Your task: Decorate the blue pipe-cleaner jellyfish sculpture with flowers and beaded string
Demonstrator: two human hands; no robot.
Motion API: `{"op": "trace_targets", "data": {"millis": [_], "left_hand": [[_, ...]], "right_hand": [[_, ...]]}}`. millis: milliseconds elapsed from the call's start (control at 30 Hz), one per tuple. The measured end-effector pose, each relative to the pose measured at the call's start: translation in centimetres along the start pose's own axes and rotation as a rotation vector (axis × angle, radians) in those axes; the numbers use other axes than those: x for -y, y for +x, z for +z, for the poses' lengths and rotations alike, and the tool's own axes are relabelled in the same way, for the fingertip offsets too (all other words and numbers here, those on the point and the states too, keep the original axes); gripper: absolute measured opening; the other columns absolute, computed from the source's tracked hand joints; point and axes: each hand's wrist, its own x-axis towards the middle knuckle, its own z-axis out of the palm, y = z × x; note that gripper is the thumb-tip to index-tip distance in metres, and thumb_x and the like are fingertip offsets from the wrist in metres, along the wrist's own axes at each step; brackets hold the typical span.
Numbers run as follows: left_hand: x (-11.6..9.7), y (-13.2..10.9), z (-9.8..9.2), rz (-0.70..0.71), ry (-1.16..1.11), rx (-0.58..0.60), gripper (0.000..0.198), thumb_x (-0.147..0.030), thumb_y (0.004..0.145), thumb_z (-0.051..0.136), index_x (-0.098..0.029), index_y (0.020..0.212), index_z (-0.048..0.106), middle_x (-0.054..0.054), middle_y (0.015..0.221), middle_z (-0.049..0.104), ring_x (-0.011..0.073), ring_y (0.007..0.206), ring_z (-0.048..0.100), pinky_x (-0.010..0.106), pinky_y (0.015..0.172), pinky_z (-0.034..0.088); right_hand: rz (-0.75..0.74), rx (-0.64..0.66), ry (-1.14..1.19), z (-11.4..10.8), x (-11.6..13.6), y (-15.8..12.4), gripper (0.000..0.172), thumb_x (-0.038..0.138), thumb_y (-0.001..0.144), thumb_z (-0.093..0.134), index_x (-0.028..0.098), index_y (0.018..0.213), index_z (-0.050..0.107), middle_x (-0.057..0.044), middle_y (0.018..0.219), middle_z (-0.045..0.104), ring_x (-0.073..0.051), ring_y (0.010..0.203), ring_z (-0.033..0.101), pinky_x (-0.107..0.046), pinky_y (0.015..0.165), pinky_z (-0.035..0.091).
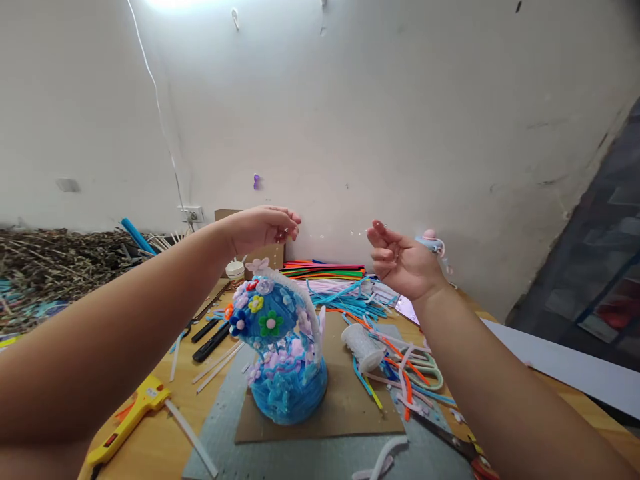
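Observation:
Both of my hands are raised above the table, holding a thin clear strand with small shiny beads (353, 233) that stretches between them. My left hand (273, 227) pinches one part, fingers closed, with clear bits hanging by the fingertips. Further right, my right hand (403, 262) has its fingers curled around the other part, palm partly facing me. Below and between them stands a blue fuzzy basket (287, 397) with a domed lid (273, 307) covered in colourful flowers and a white arched handle (310, 300). To its right lies a spool (363, 347) wound with clear strand.
A yellow glue gun (133, 417) lies at the front left. Scissors (453, 440) lie at the front right among loose pipe cleaners (400, 373). Cardboard (350, 413) sits under the basket. Colourful pipe cleaner bundles (325, 272) and a phone (407, 309) lie toward the wall.

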Motion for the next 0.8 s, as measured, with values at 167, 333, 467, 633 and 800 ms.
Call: {"op": "trace_targets", "data": {"millis": [167, 333, 467, 633, 800], "left_hand": [[0.2, 0.4, 0.2, -0.001, 0.044, -0.082, 0.007, -0.017, 0.071, 0.063, -0.018, 0.078, 0.064, 0.004, 0.076, 0.065, 0.0128, 0.071, 0.061, 0.029, 0.071, 0.047], [-0.1, 0.8, 0.5, 0.014, 0.228, -0.037, 0.014, -0.021, 0.071, 0.063, -0.019, 0.084, 0.068, 0.006, 0.089, 0.070, 0.0150, 0.082, 0.064, 0.028, 0.071, 0.048], [-1.6, 0.0, 2.6, 0.146, 0.300, 0.014, 0.026, -0.018, 0.072, 0.060, -0.020, 0.097, 0.067, 0.005, 0.094, 0.070, 0.0152, 0.084, 0.064, 0.030, 0.076, 0.049], [-3.3, -4.5, 7.0, 0.332, 0.575, 0.042, 0.036, -0.019, 0.078, 0.054, -0.025, 0.112, 0.062, 0.003, 0.095, 0.069, 0.0179, 0.092, 0.063, 0.034, 0.084, 0.049], [-0.4, -13.4, 9.0, 0.346, 0.809, -0.261, 0.045, -0.030, 0.071, 0.067, -0.041, 0.114, 0.059, -0.002, 0.131, 0.054, 0.0327, 0.129, 0.041, 0.049, 0.101, 0.041]], "right_hand": [[0.092, -0.112, -0.050, -0.4, -1.7, 1.2, 0.015, 0.012, 0.077, 0.057, 0.020, 0.088, 0.061, 0.003, 0.067, 0.064, -0.004, 0.041, 0.041, -0.014, 0.034, 0.027], [0.119, -0.189, -0.038, -2.2, -4.1, -0.8, 0.019, 0.011, 0.073, 0.061, 0.019, 0.091, 0.058, 0.005, 0.066, 0.058, -0.003, 0.040, 0.038, -0.013, 0.033, 0.027], [0.112, -0.194, -0.007, -2.8, -4.4, -5.5, 0.022, 0.014, 0.074, 0.064, 0.020, 0.095, 0.059, 0.004, 0.070, 0.055, -0.002, 0.042, 0.036, -0.012, 0.034, 0.027], [0.179, -0.080, -0.023, -4.6, -6.0, -12.2, 0.017, 0.028, 0.076, 0.069, 0.022, 0.091, 0.062, 0.004, 0.064, 0.050, -0.002, 0.039, 0.032, -0.015, 0.037, 0.026], [0.283, 0.041, -0.183, -7.1, -9.2, -16.0, 0.022, 0.033, 0.074, 0.073, 0.023, 0.091, 0.062, 0.003, 0.062, 0.052, -0.002, 0.038, 0.034, -0.015, 0.035, 0.019]]}}
